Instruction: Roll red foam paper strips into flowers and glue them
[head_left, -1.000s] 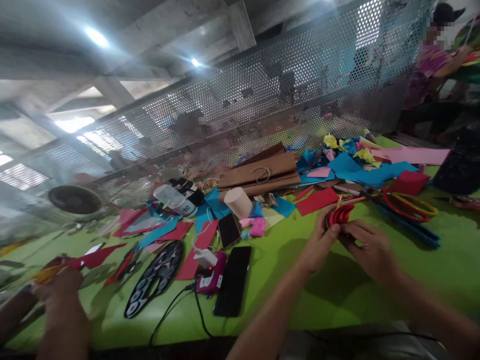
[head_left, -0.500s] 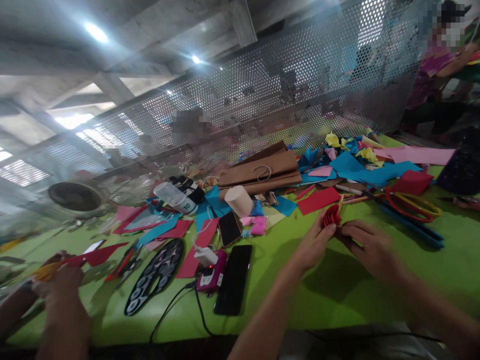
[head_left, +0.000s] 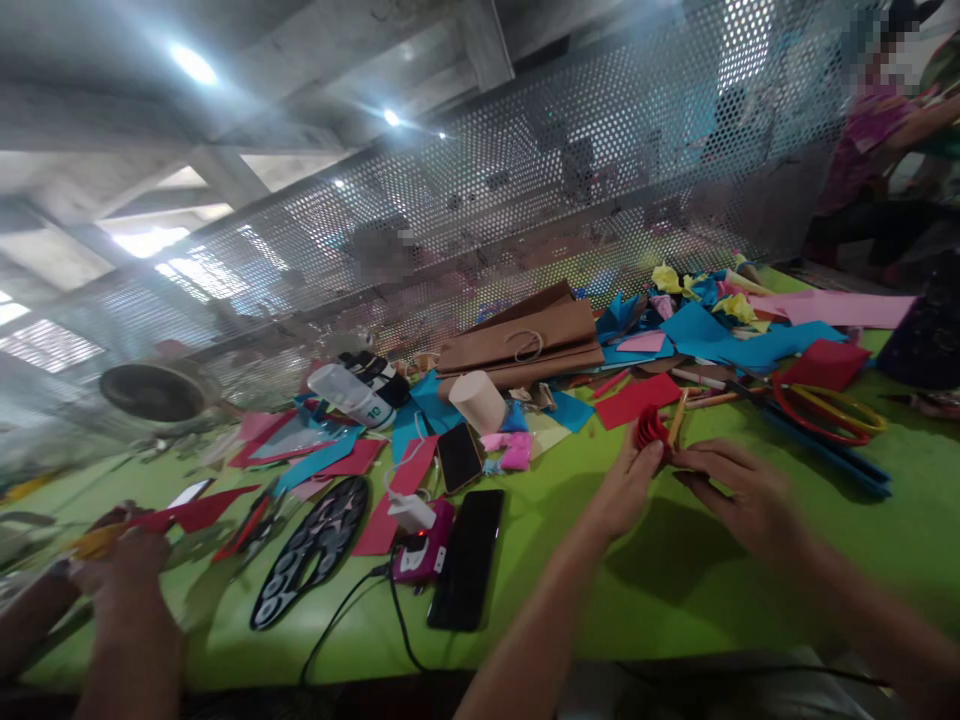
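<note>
A rolled, layered piece of red paper shaped like a flower (head_left: 651, 428) is pinched in my left hand (head_left: 628, 488), between thumb and fingers. Close against it on the right, my right hand (head_left: 739, 485) has its thumb and fingertips closed at the red paper's base. A thin yellow strip (head_left: 679, 418) stands up between the two hands, its lower end hidden by the fingertips. Just behind my hands lies a flat red paper sheet (head_left: 637, 400). To the right rest scissors with red and yellow handles (head_left: 825, 412) and a long blue tool (head_left: 832, 455).
A black phone (head_left: 466, 560), a pink power adapter (head_left: 424, 545) with cables and a white roll (head_left: 478, 402) lie left of my hands. Brown paper (head_left: 525, 340) and blue sheets (head_left: 727, 335) cover the back. At far left, another person's hands (head_left: 124, 550) hold red paper.
The red flower and my left hand have shifted slightly left and tilted. More of the yellow strip shows between my hands.
</note>
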